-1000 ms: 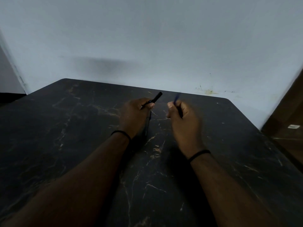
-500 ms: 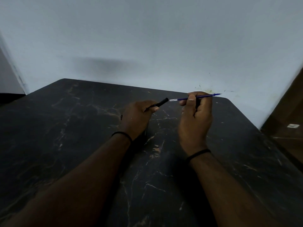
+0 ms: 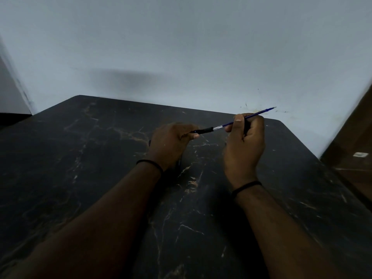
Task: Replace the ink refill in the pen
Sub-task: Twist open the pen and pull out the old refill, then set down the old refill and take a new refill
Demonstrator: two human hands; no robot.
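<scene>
The person holds both hands just above the dark marbled table (image 3: 84, 178), and the job looks to be at the point where refill and barrel meet. The left hand (image 3: 171, 146) is clenched around the black pen barrel (image 3: 203, 130), only whose open front end sticks out past the thumb. The right hand (image 3: 244, 141) pinches a thin blue ink refill (image 3: 251, 115) between thumb and fingers (image 3: 238, 121), the other fingers curled in. The refill slants up and away to the right, its far tip standing out against the pale wall (image 3: 181, 47), while its pale near end sits right at the mouth of the barrel, touching it or just inside; from here I cannot tell which. Whether it is going in or coming out I cannot say for certain either. If it is going in, the next move calls for keeping the refill in line with the barrel and sliding it straight along that line, since a rod this slender would bend if pushed at an angle. The barrel is the only thing here that holds anything, and at most the refill's end is in it.
</scene>
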